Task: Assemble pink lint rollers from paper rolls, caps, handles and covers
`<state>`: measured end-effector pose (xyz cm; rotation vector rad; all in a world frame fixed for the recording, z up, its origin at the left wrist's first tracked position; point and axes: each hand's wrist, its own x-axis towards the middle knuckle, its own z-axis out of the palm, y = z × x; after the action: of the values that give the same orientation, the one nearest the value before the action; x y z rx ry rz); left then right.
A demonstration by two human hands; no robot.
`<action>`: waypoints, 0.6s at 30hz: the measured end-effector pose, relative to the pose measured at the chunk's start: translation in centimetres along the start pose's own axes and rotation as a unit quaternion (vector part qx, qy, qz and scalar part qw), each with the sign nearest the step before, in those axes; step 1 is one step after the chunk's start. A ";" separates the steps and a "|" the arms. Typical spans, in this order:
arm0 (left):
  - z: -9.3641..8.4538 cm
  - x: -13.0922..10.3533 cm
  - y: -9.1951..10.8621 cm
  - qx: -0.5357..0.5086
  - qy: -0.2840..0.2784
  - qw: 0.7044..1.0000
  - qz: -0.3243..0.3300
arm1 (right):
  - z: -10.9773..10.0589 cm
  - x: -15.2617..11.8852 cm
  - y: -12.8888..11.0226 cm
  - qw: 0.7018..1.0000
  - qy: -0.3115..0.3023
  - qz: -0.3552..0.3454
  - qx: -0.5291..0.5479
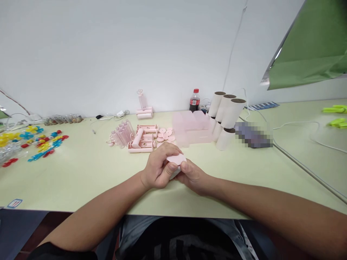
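Observation:
My left hand (pixel 159 167) and my right hand (pixel 194 177) meet above the near part of the table, both closed around a pale pink disc (pixel 176 159). Both thumbs press at the near edge of this disc. Beneath it, between the hands, shows part of a pale rounded piece (pixel 175 174); the fingers hide most of it, so its kind is unclear. Just beyond my hands lies a group of loose pink discs (pixel 165 135). Pink half-open cylindrical holders (pixel 141 146) are stacked to their left, beside clear pink tubes (pixel 122 134).
Translucent pink boxes (pixel 192 124) stand behind my hands, with stacked white cardboard tubes (pixel 225 139) to their right. A cola bottle (pixel 194 100) is near the wall. Colourful plastic pieces (pixel 46 144) lie at far left. A cable (pixel 303 168) crosses the right side.

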<state>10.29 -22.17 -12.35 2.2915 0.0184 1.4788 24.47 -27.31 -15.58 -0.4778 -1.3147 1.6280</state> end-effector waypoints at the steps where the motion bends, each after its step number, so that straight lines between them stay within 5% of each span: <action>1: 0.0 0.0 0.0 -0.002 -0.002 1.000 -0.004 | 0.1 0.0 -0.1 1.000 0.001 -0.001 -0.005; 18: 0.0 -0.2 -0.1 -0.026 -0.014 0.999 -0.017 | -0.4 0.3 0.0 0.996 0.002 -0.038 -0.077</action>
<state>10.18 -22.15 -12.57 2.2587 0.0122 1.4142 24.60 -26.84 -15.67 -0.5175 -1.4438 1.4699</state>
